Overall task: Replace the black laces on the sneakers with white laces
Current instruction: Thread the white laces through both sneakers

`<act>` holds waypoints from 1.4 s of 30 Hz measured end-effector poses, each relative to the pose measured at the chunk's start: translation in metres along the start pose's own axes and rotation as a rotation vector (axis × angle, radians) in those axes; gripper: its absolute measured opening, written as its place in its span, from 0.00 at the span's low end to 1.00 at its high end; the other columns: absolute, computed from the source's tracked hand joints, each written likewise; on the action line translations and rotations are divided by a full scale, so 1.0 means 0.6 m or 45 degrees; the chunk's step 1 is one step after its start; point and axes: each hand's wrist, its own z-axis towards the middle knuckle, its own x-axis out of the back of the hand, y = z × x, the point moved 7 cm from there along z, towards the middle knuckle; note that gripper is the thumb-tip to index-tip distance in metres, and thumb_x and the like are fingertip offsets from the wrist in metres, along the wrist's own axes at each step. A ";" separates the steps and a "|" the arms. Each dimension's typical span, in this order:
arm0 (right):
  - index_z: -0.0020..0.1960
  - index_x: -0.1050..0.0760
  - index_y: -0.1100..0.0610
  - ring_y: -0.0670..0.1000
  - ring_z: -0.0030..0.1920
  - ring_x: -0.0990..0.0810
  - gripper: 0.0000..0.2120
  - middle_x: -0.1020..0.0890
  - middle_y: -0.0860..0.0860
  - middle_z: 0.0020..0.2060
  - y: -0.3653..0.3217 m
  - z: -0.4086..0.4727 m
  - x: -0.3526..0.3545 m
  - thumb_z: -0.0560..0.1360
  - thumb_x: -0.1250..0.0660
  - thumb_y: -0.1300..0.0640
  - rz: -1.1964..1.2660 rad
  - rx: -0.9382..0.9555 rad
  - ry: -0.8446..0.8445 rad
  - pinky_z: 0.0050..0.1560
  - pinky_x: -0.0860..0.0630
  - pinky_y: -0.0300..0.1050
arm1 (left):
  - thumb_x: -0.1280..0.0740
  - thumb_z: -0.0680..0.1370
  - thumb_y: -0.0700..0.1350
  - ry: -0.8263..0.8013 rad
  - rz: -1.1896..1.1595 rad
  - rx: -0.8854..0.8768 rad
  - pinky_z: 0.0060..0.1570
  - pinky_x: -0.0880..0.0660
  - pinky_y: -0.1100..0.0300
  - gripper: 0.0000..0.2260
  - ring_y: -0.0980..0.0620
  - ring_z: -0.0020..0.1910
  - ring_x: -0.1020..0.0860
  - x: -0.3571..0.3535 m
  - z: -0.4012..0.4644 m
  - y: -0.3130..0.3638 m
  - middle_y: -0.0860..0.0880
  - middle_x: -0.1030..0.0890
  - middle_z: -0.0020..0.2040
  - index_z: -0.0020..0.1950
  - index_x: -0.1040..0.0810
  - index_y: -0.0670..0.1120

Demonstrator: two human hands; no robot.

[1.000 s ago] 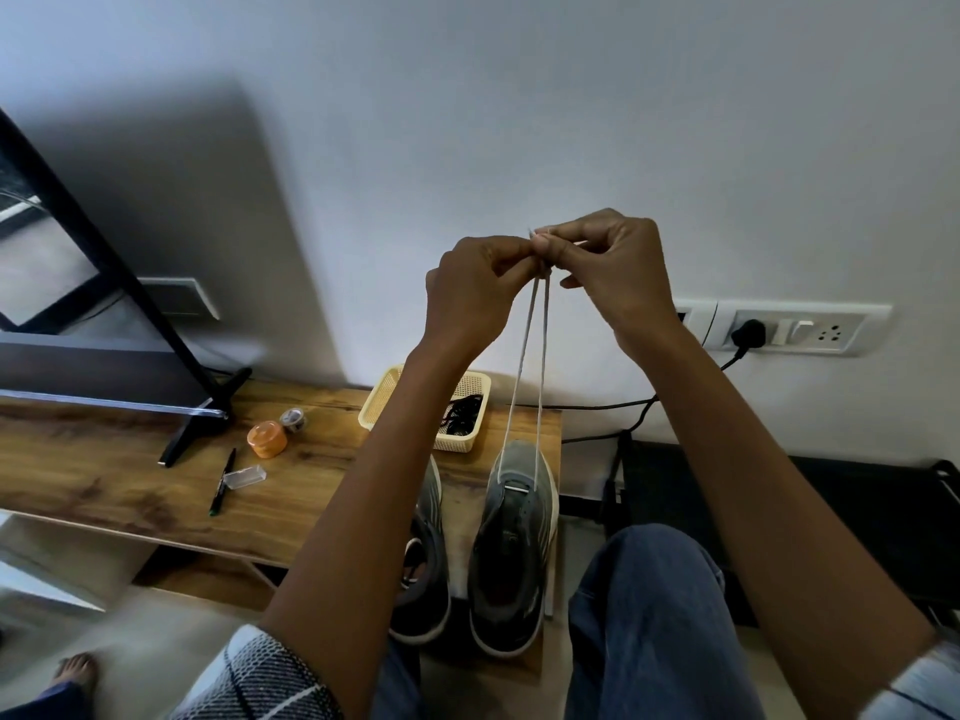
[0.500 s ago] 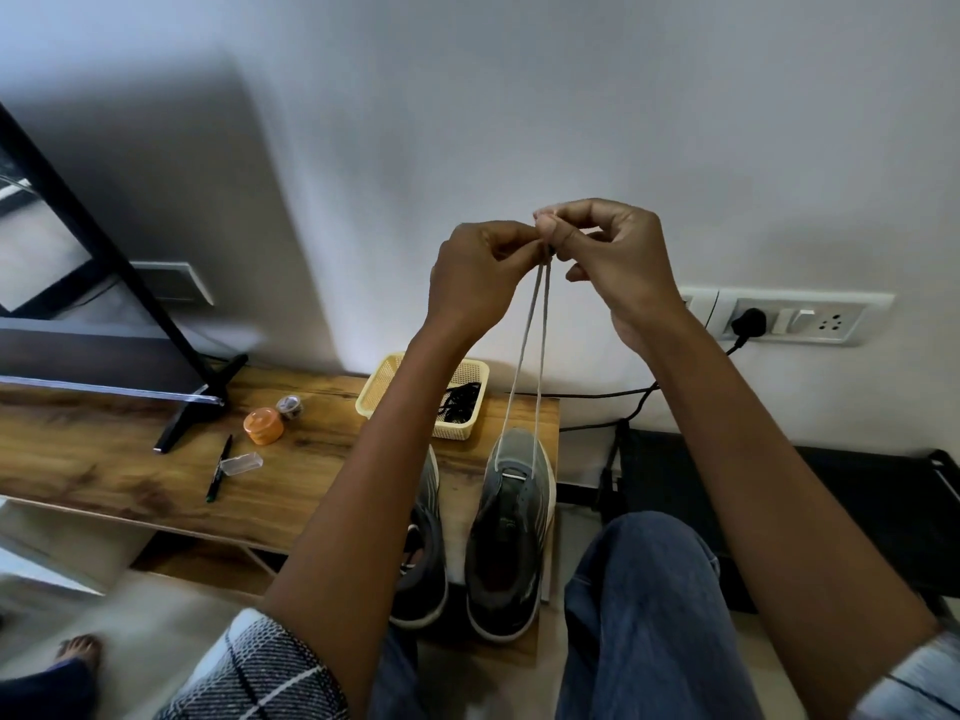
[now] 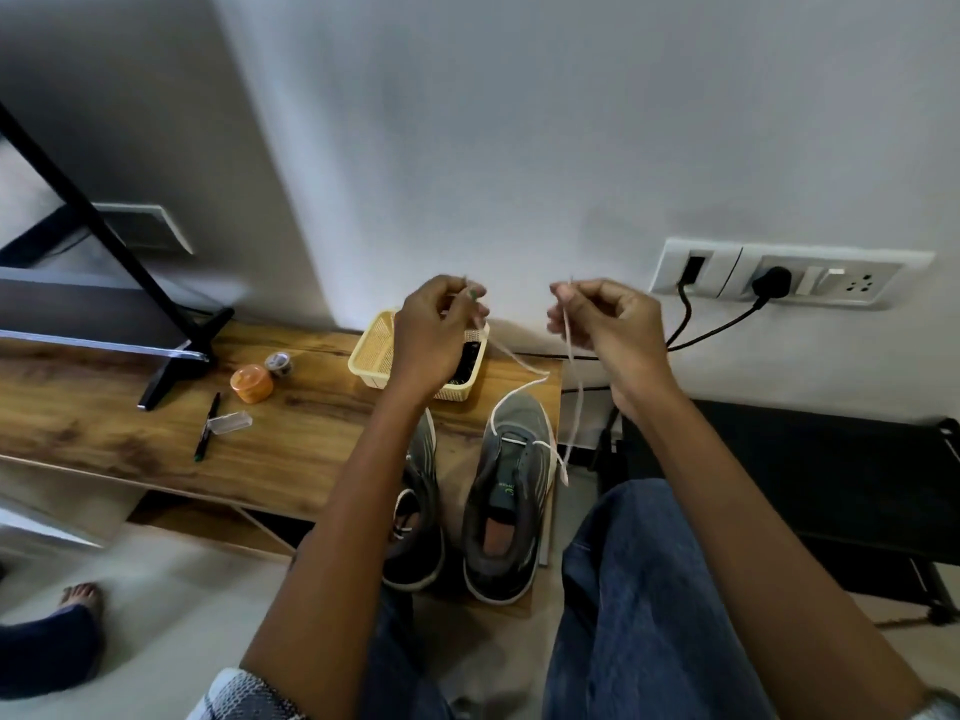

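Item: white lace, both ends pinched in the fingers of left hand and right hand, threaded through right sneaker at 6 o'clock of the yellow basket; risk: uneven pull likely slips it out; wooden surface against white wall.

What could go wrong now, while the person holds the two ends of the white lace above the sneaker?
1. The white lace seems to pass through only the lowest eyelets of the right sneaker; a stronger pull by the left hand or the right hand could draw it out or leave the ends unequal.
2. The slack strand hangs past the wooden bench edge and might snag.
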 end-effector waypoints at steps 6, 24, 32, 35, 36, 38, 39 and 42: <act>0.47 0.20 0.57 0.45 0.33 0.23 0.06 0.20 0.53 0.34 0.169 -0.041 0.005 0.78 0.36 0.60 -0.187 -0.269 -0.099 0.35 0.24 0.36 | 0.41 0.81 0.44 0.743 0.068 0.155 0.42 0.26 0.55 0.10 0.52 0.37 0.24 0.113 -0.055 -0.108 0.47 0.20 0.44 0.53 0.21 0.45; 0.43 0.20 0.61 0.50 0.35 0.20 0.02 0.18 0.54 0.34 0.338 -0.057 0.003 0.74 0.31 0.65 -0.432 -0.407 -0.033 0.38 0.21 0.40 | 0.35 0.77 0.52 -0.183 0.870 0.373 0.54 0.27 0.53 0.16 0.47 0.57 0.24 -0.092 -0.156 -0.230 0.47 0.20 0.57 0.63 0.23 0.49; 0.44 0.17 0.61 0.46 0.37 0.22 0.03 0.17 0.52 0.38 0.342 -0.035 -0.036 0.73 0.29 0.62 -0.738 -0.249 -0.176 0.36 0.29 0.28 | 0.37 0.80 0.46 -0.045 0.741 0.447 0.46 0.28 0.56 0.10 0.45 0.51 0.21 -0.086 -0.161 -0.265 0.46 0.18 0.52 0.57 0.19 0.48; 0.44 0.18 0.61 0.42 0.34 0.25 0.03 0.19 0.50 0.37 0.351 -0.037 -0.040 0.73 0.29 0.62 -0.780 -0.242 -0.201 0.34 0.31 0.24 | 0.38 0.80 0.44 0.005 0.658 0.454 0.47 0.30 0.58 0.10 0.45 0.52 0.21 -0.081 -0.164 -0.277 0.46 0.18 0.52 0.58 0.19 0.47; 0.44 0.18 0.61 0.40 0.34 0.25 0.03 0.19 0.49 0.36 0.354 -0.037 -0.041 0.73 0.29 0.62 -0.791 -0.236 -0.203 0.34 0.31 0.24 | 0.38 0.81 0.44 0.016 0.643 0.455 0.48 0.30 0.58 0.10 0.45 0.52 0.21 -0.081 -0.165 -0.278 0.46 0.18 0.53 0.58 0.19 0.47; 0.43 0.18 0.61 0.41 0.34 0.25 0.03 0.19 0.49 0.36 0.360 -0.036 -0.043 0.73 0.30 0.61 -0.793 -0.226 -0.194 0.34 0.31 0.25 | 0.39 0.81 0.44 0.028 0.639 0.454 0.49 0.31 0.58 0.11 0.44 0.53 0.22 -0.081 -0.166 -0.279 0.46 0.18 0.54 0.59 0.20 0.47; 0.43 0.18 0.61 0.43 0.34 0.25 0.03 0.19 0.50 0.36 0.362 -0.036 -0.044 0.73 0.30 0.61 -0.785 -0.217 -0.188 0.34 0.31 0.26 | 0.39 0.81 0.44 0.028 0.648 0.450 0.49 0.30 0.57 0.11 0.44 0.53 0.22 -0.082 -0.165 -0.278 0.46 0.18 0.54 0.59 0.20 0.48; 0.43 0.18 0.58 0.44 0.36 0.24 0.02 0.19 0.49 0.37 0.371 -0.038 -0.046 0.73 0.30 0.60 -0.766 -0.171 -0.193 0.36 0.31 0.28 | 0.40 0.81 0.45 0.012 0.693 0.448 0.50 0.29 0.56 0.12 0.45 0.54 0.22 -0.085 -0.164 -0.280 0.47 0.18 0.56 0.61 0.21 0.50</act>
